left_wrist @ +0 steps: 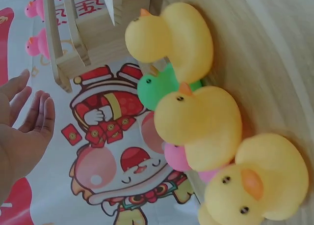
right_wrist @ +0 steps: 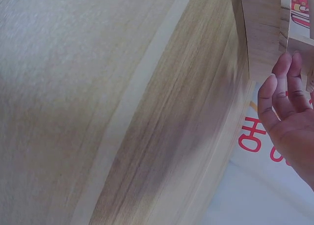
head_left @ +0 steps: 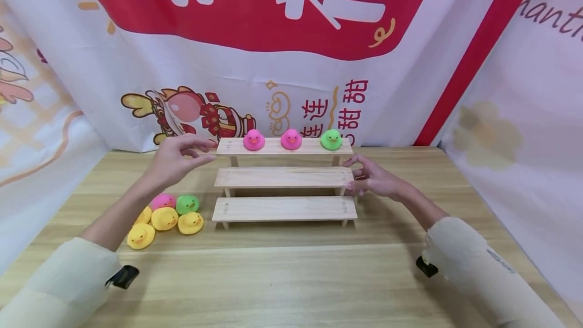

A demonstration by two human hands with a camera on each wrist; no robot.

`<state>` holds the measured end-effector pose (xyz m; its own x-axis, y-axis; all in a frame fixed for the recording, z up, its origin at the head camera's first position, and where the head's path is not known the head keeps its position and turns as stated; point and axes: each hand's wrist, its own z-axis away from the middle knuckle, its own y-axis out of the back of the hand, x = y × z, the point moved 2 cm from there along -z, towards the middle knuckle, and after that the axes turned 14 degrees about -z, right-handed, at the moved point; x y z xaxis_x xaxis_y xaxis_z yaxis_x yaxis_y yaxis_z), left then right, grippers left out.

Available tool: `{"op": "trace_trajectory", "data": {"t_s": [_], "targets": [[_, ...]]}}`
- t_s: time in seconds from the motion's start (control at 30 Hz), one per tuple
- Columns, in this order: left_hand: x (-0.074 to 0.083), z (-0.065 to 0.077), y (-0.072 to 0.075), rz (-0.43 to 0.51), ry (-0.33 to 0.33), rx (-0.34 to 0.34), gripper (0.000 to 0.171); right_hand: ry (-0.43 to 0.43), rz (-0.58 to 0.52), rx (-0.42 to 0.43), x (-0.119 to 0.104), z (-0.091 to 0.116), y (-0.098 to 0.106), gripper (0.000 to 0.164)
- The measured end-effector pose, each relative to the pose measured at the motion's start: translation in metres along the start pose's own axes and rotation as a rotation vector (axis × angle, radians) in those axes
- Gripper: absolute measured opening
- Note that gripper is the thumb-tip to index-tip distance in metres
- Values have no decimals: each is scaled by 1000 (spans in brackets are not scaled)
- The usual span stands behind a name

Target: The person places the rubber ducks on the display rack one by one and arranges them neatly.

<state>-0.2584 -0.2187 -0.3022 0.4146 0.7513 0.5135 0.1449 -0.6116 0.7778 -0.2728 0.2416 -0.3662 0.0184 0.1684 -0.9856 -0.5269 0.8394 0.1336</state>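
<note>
A three-step wooden shelf stand [head_left: 284, 209] stands on the table, with two pink rubber ducks [head_left: 253, 139] and a green rubber duck [head_left: 331, 139] in a row on its top step. My left hand [head_left: 179, 160] hovers beside the stand's left end, fingers loosely bent and holding nothing; the left wrist view shows the hand [left_wrist: 24, 129] apart from the wood. At the right end of the stand is my right hand [head_left: 372, 177], by the middle step. In the right wrist view its fingertips [right_wrist: 282, 63] reach the stand's end; whether they press it is unclear.
Left of the stand lies a cluster of several yellow ducks [head_left: 165, 218] with a pink duck [head_left: 163, 201] and a green duck [head_left: 188, 204]. A printed cloth [head_left: 255, 75] hangs behind the table [head_left: 282, 277], with more cloth at both sides.
</note>
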Motion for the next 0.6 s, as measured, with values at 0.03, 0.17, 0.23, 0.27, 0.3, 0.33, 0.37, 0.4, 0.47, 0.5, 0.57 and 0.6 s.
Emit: {"op": "trace_trajectory", "data": {"t_s": [0.03, 0.17, 0.23, 0.27, 0.3, 0.33, 0.37, 0.4, 0.47, 0.5, 0.57, 0.6], "targets": [[-2, 2, 2, 2, -1, 3, 25, 3, 1, -3, 0, 0, 0, 52], [-7, 6, 7, -1, -2, -1, 23, -3, 0, 6, 1, 1, 1, 54], [-8, 7, 8, 1, 2, -6, 23, -8, 0, 14, 1, 2, 2, 55], [-9, 8, 9, 0, 4, -9, 24, -8, -3, 14, 1, 2, 2, 55], [-10, 9, 10, -1, 9, -12, 24, -8, -4, 13, 2, 2, 2, 55], [-11, 11, 10, -8, 15, -15, 24, -6, -8, 10, 2, 2, 1, 55], [-13, 13, 11, -14, 20, -16, 25, -4, -9, 6, 1, 1, 1, 54], [-14, 14, 12, -21, 26, -18, 25, -1, -13, 0, 1, 0, 0, 54], [-17, 18, 13, -34, 36, -25, 25, 0, -19, -6, 1, -1, 0, 55], [-19, 19, 14, -40, 41, -32, 25, 0, -18, -6, 1, -1, -1, 54], [-22, 22, 15, -45, 49, -48, 26, 0, -8, -3, 0, -1, -1, 55], [-24, 23, 16, -50, 51, -56, 26, -1, -3, -2, 0, -1, -1, 55]]}}
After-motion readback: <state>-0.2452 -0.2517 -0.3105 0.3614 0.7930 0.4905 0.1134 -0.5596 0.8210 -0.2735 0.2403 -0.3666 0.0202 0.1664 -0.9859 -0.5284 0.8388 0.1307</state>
